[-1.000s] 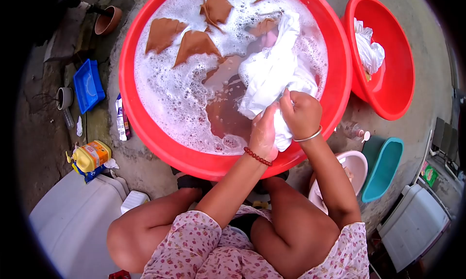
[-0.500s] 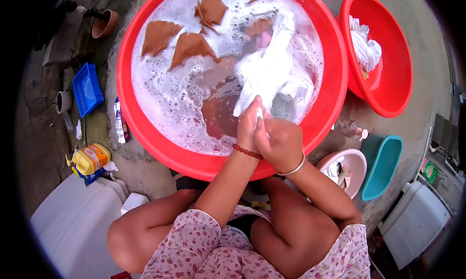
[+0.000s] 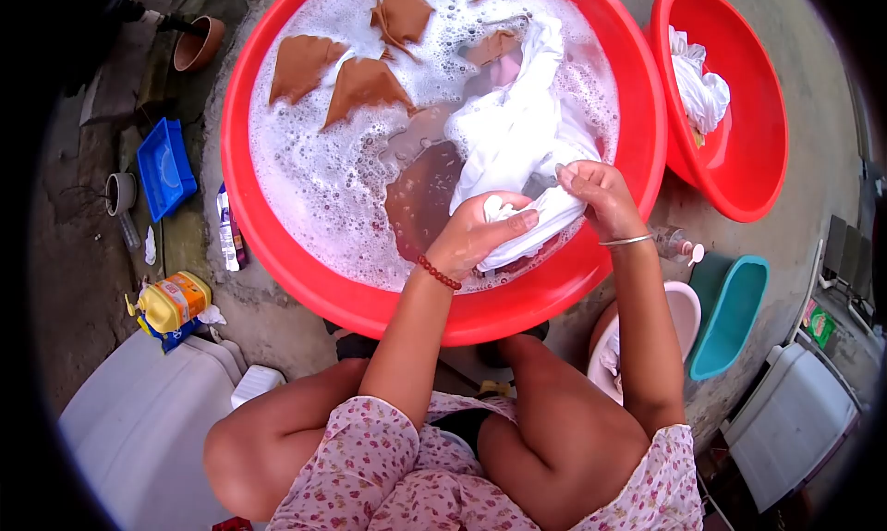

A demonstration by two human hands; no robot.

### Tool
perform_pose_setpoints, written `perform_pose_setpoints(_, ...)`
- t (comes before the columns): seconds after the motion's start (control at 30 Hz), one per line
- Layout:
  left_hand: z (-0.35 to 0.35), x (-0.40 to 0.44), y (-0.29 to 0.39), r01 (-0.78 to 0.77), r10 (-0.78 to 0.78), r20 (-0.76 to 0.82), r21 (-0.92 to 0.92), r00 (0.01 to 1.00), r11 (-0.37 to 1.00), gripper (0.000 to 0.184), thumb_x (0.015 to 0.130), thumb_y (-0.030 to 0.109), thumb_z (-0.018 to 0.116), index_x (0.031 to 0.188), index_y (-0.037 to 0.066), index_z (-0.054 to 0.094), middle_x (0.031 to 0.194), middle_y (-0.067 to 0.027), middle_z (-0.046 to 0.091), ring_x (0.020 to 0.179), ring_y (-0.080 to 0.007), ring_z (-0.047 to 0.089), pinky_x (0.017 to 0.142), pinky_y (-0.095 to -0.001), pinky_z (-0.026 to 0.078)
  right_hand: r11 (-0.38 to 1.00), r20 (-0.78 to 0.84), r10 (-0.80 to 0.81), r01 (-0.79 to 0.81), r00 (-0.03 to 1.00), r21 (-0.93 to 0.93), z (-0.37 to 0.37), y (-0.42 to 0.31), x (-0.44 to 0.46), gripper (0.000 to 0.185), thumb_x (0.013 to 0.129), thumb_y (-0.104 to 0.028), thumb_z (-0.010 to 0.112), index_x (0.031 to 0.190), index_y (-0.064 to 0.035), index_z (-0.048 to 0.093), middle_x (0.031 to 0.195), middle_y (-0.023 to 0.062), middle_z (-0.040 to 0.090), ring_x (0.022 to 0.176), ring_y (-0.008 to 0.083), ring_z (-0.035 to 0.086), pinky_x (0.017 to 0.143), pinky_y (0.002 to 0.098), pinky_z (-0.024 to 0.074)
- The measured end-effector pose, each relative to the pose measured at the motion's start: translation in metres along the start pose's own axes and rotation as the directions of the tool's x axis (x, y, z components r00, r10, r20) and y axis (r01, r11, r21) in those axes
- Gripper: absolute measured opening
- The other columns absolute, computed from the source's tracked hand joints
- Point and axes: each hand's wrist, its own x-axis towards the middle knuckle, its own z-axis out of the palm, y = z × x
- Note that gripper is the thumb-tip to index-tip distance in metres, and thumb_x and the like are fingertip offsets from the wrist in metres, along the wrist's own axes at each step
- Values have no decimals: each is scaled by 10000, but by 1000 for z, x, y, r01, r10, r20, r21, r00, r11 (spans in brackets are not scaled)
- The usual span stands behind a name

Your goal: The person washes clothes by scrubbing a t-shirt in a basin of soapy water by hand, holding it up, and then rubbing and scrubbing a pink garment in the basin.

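Left hand (image 3: pixel 469 239) and right hand (image 3: pixel 607 200) now farther apart, white cloth (image 3: pixel 508 138) in both grips, label (image 3: pixel 195 295) on yellow jug (image 3: pixel 164 310) illegible

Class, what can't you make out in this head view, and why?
Head view: number of brown cloths; foam and murky water hide parts.
Head view: some fingers of the left hand, behind the white cloth.
Head view: far rim of the big red tub, cut off by the top edge.
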Motion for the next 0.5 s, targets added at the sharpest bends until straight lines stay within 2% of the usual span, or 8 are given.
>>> perform_pose_setpoints(0.07,-5,0,3,45,-44,-7,117,999,992,331,872,226,624,1070,-32,562,951,-65,605,857,-102,564,773,-241,456,994,75,-100,103,992,-43,-7,9,6,209,840,-202,659,754,-13,635,704,-6,613,626,42,520,564,198,401)
perform_pose_setpoints(0.1,-3,1,4,-71,73,-107,24,992,997,304,882,224,611,1044,-31,572,941,-60,606,849,-97,559,769,-239,454,994,77,-101,104,992,-41,-5,12,8,209,840,-202,659,754,-13,635,704,-6,613,626,42,520,564,198,401)
perform_pose_setpoints(0.2,6,11,-7,-300,265,-301,-79,916,951,287,887,238,607,996,-27,594,888,-50,605,791,-91,556,711,-229,456,851,-227,-274,126,934,-510,14,13,5,266,804,-205,686,641,-15,596,616,24,591,538,87,510,472,261,371)
perform_pose_setpoints(0.23,10,14,-8,-403,341,-387,-90,857,911,294,882,254,616,973,-25,605,845,-44,603,740,-92,556,658,-222,459,718,-197,-484,259,852,-646,26,17,-3,251,788,-185,689,635,-18,581,597,55,566,518,142,513,467,279,371)
perform_pose_setpoints(0.3,14,15,-9,-408,282,-440,-224,852,885,278,894,242,596,964,-27,601,809,-32,579,696,-87,530,612,-237,447,424,-21,-743,447,669,-787,61,15,-30,220,749,-127,682,614,-38,532,569,122,488,510,277,510,459,327,377)
perform_pose_setpoints(0.37,12,12,-15,-141,17,-394,-287,919,947,270,907,248,565,972,-12,596,783,-20,561,660,-92,512,572,-259,429,304,223,-792,684,568,-663,89,24,-44,196,760,-39,636,605,-31,516,532,107,436,449,247,448,437,345,330)
perform_pose_setpoints(0.43,27,11,-30,-127,-53,-382,-430,923,894,300,903,197,533,1085,-40,550,742,-1,557,650,-122,515,619,-276,437,134,258,-800,581,542,-803,79,33,-36,228,788,-70,626,591,-30,518,519,116,424,428,260,435,429,358,323)
perform_pose_setpoints(0.5,57,1,-17,-155,-99,-406,-548,908,822,329,899,209,540,1104,-48,554,910,-46,589,810,-116,544,723,-259,442,329,-23,-801,408,598,-852,55,26,-6,281,820,-92,606,567,-22,507,506,122,418,411,265,423,422,363,318)
